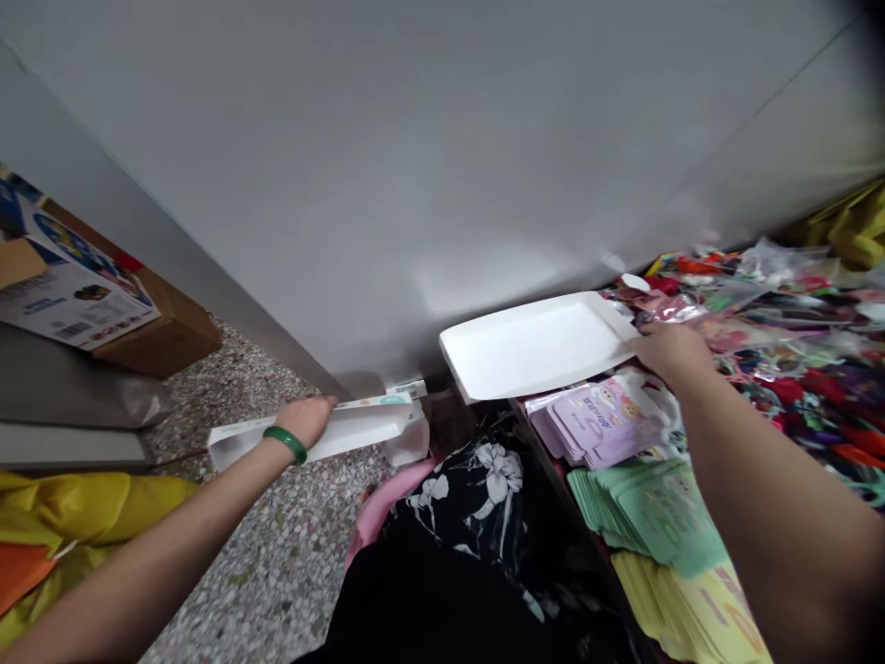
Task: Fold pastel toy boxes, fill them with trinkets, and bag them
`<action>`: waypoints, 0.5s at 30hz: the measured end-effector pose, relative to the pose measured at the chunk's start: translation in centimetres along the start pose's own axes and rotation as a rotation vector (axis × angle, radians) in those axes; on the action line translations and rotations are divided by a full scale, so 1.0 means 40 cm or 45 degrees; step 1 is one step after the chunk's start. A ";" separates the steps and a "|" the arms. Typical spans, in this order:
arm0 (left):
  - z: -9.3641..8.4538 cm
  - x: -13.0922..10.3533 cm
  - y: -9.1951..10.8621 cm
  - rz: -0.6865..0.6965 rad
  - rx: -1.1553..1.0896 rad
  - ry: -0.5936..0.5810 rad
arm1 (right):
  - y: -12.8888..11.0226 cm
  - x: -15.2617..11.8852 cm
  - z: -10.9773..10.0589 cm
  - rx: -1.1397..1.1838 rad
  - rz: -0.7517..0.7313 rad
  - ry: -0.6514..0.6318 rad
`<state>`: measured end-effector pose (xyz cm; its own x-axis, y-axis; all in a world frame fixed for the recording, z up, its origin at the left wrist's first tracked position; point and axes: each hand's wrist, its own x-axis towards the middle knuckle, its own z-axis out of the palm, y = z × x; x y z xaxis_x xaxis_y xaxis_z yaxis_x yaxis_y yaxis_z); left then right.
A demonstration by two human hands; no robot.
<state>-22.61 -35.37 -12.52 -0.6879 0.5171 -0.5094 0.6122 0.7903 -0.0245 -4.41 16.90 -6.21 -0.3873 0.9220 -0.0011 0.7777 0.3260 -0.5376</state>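
Note:
At the right, my right hand grips the near corner of a shallow white box tray, its inside bare and facing up. That tray sits just above fanned stacks of purple cards, green cards and yellow cards. On the left, my left hand, with a green bangle on the wrist, is closed on the edge of a second white box, long and narrow, held over the speckled floor. The fingertips of both hands are partly hidden.
A pile of colourful bagged trinkets covers the right side. A grey panel rises in front. Printed cartons stand at the left, above yellow fabric. A pink object shows beside my patterned clothing.

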 end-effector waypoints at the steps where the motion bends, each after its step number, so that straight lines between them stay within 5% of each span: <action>1: 0.006 0.003 0.027 0.021 0.017 -0.011 | -0.001 0.004 -0.001 -0.061 -0.009 -0.014; 6: 0.028 0.030 0.191 0.133 0.016 -0.025 | -0.026 0.025 -0.006 -0.268 -0.006 0.014; 9: 0.034 0.061 0.284 0.201 -0.047 -0.017 | -0.087 -0.004 -0.051 -0.309 -0.050 0.093; 12: 0.038 0.109 0.359 0.249 -0.130 -0.016 | -0.179 -0.134 -0.125 -0.285 -0.263 0.156; 15: 0.038 0.171 0.413 0.264 -0.227 -0.031 | -0.244 -0.365 -0.154 -0.072 -0.768 0.201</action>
<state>-16.60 -19.28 -17.72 -0.5440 0.6678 -0.5080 0.6594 0.7147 0.2333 -3.28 1.54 4.24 -0.6916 0.5908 0.4156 0.4718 0.8051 -0.3595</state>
